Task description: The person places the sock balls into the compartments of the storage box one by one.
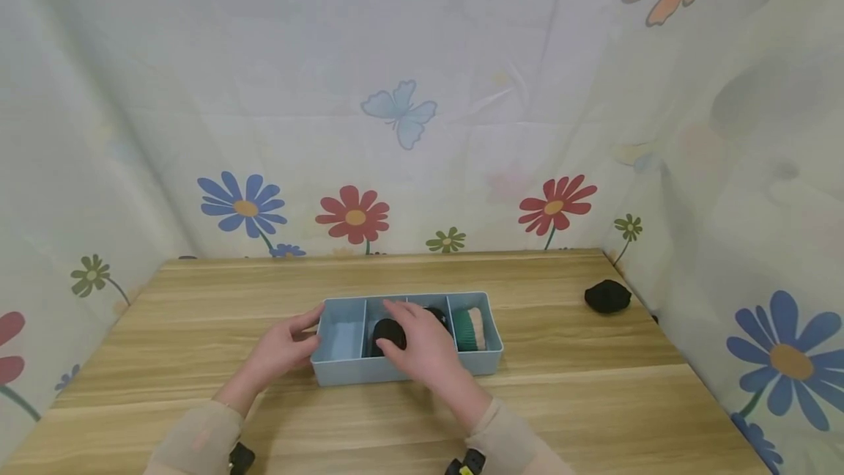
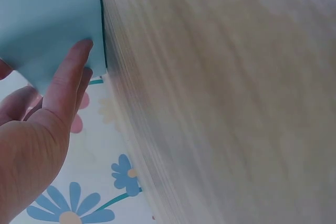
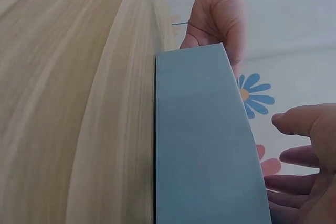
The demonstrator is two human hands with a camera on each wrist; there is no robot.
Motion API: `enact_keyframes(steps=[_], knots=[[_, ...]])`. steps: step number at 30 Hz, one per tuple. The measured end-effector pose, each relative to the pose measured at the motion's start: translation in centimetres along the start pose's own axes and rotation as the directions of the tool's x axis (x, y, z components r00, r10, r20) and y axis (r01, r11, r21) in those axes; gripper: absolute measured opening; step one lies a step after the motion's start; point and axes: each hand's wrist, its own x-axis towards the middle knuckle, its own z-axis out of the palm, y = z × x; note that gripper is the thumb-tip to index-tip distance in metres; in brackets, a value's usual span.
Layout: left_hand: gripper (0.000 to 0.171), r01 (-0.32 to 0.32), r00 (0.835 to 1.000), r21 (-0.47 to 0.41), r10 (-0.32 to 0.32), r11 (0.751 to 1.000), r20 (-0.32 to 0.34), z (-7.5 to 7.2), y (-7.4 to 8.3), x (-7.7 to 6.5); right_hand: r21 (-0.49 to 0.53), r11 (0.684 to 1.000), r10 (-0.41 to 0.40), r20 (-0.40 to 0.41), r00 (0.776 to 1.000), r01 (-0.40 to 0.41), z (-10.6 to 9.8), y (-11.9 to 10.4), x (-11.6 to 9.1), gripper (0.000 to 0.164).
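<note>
A light blue divided tray (image 1: 409,371) (image 2: 47,19) (image 3: 199,145) sits mid-table. My left hand (image 1: 282,349) (image 2: 37,129) (image 3: 215,19) holds its left end, thumb over the rim and fingers flat on the outer wall. My right hand (image 1: 425,350) (image 3: 310,150) hovers over the middle compartments with relaxed fingers and nothing in them. A black rolled sock (image 1: 389,333) lies in the second compartment beside the right thumb. Another dark roll (image 1: 437,313) peeks out behind the hand. A green and beige roll (image 1: 472,328) fills the right compartment. The leftmost compartment shows only its floor.
A loose black sock ball (image 1: 607,296) lies on the wooden table (image 1: 580,402) at the far right, near the flowered curtain (image 1: 409,116) that closes in the back and both sides.
</note>
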Motion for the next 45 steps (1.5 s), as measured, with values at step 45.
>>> enact_keyframes(steps=[45], knots=[[0.062,0.006,1.000,-0.026,-0.007,1.000,-0.006,0.1,0.1,-0.1,0.054,0.998,0.031,-0.239,0.971,-0.018,-5.6,9.1,-3.5,0.059]])
